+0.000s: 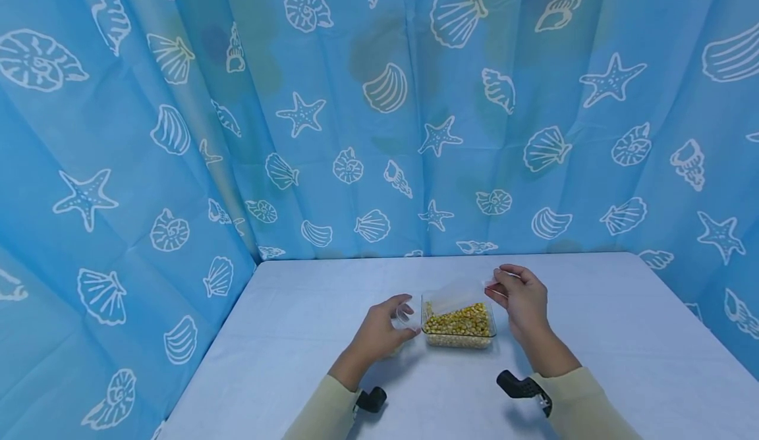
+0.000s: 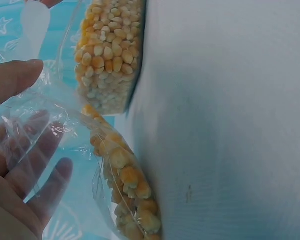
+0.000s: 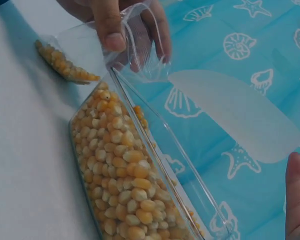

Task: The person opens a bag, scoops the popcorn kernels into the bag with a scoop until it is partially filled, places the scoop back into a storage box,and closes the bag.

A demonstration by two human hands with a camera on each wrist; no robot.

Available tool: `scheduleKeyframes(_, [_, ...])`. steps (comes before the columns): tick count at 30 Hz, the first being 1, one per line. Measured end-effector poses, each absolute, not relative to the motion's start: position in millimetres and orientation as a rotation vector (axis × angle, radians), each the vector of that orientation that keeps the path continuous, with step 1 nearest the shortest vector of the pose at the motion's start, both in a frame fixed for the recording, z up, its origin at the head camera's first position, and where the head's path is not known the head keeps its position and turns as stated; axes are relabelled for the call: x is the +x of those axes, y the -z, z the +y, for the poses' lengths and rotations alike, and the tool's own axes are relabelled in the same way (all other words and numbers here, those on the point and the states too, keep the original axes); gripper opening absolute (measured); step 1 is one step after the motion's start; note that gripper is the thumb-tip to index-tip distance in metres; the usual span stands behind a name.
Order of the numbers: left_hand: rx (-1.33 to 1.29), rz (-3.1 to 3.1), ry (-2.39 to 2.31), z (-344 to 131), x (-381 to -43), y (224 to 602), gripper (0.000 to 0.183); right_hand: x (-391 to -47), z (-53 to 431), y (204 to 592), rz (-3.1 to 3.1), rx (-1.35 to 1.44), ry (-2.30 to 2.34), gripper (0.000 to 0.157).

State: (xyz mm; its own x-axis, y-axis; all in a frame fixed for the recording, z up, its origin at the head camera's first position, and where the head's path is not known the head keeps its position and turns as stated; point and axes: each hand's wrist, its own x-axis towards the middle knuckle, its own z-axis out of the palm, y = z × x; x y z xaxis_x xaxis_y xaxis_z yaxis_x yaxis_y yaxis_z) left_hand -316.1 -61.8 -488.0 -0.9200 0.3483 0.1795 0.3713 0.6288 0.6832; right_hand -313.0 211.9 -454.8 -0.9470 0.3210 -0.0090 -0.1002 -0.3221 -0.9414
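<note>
A rectangular clear glass container filled with yellow corn kernels stands on the table. My right hand pinches the end of a translucent white scoop, whose blade is above the container and overlaps its back part in the head view. On the container's left, my left hand holds a clear plastic zip bag near its mouth, thumb on one side and fingers spread on the other. Corn kernels fill the low part of the bag, down at the tabletop. The bag's mouth is right by the container's rim.
A white cloth covers the table. Behind it and along the left and right hang blue curtains printed with white shells and starfish. Black camera mounts sit on both wrists, below the light sleeves' cuffs.
</note>
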Motion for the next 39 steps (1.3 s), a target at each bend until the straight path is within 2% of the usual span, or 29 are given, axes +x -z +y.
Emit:
scheduleKeyframes(8, [-0.624,-2.779,1.207,-63,-317,489,0.069,-314,228,459,-1.592,-0.396,-2.340,0.026])
scheduleKeyframes(13, [-0.647,-2.759,1.195,-63,-316,487,0.069,-315,240,462,-1.693,-0.416,-2.178,0.022])
scheduleKeyframes(23, [-0.628,-2.777,1.185,-63,-316,487,0.068,-312,259,456,-1.914,-0.383,-1.800,0.025])
scheduleKeyframes(30, [-0.619,-2.788,1.184,-62,-315,485,0.068,-307,257,451,-2.001,-0.365,-1.690,0.032])
scheduleKeyframes(39, [-0.640,-2.763,1.178,-62,-315,487,0.068,-309,248,451,-2.145,-0.315,-1.596,0.030])
